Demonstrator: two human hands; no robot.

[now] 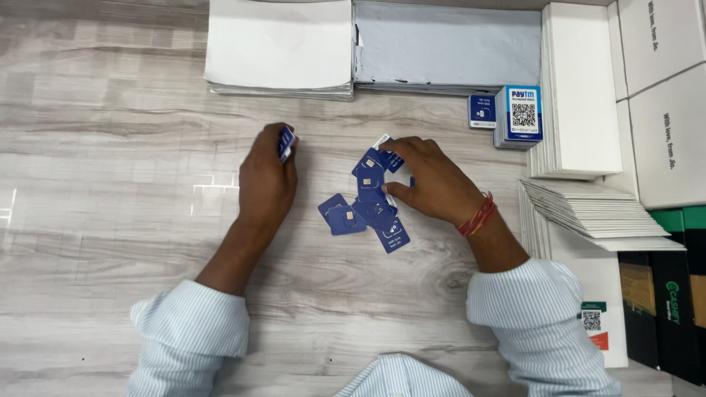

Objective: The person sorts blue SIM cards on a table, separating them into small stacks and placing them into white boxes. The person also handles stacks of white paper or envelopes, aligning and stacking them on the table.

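Several blue cards (371, 202) lie under the right hand (434, 180).

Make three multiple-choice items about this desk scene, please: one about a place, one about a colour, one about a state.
1. Where do the loose cards lie?
A. on the white stack
B. on the wooden table
C. in a box

2. What colour are the loose cards?
A. red
B. green
C. blue

3. What does the left hand do?
A. holds a small pack of cards
B. lies flat and empty
C. holds a pen

Answers: 1 B, they are spread on the table under the right hand. 2 C, their faces are blue. 3 A, its fingers are closed on the card pack.
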